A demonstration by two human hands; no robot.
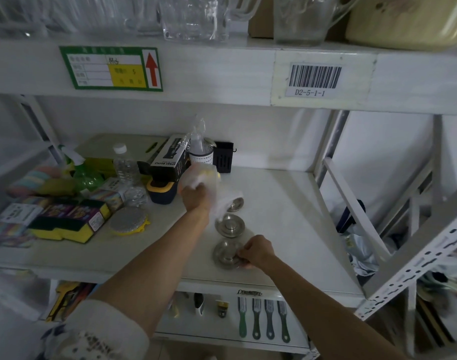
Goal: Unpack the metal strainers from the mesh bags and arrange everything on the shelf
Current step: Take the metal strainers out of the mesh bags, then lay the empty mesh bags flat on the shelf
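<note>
Three round metal strainers lie in a row on the white shelf (pixel 287 216). The nearest strainer (pixel 226 253) is under my right hand (pixel 257 252), whose fingers pinch its right rim. The middle strainer (pixel 229 225) lies free. The far strainer (pixel 236 203) is partly hidden by a white mesh bag (pixel 206 181). My left hand (pixel 195 196) is shut on that bag and holds it bunched above the shelf, with something yellow showing at its top.
Sponges (pixel 66 222), a round scrubber (pixel 128 224), a water bottle (pixel 124 167), a green spray bottle (pixel 84 175) and a black box (pixel 167 159) crowd the shelf's left and back. A slanted white rack beam (pixel 409 268) stands at the right. Brushes (pixel 263 320) hang below.
</note>
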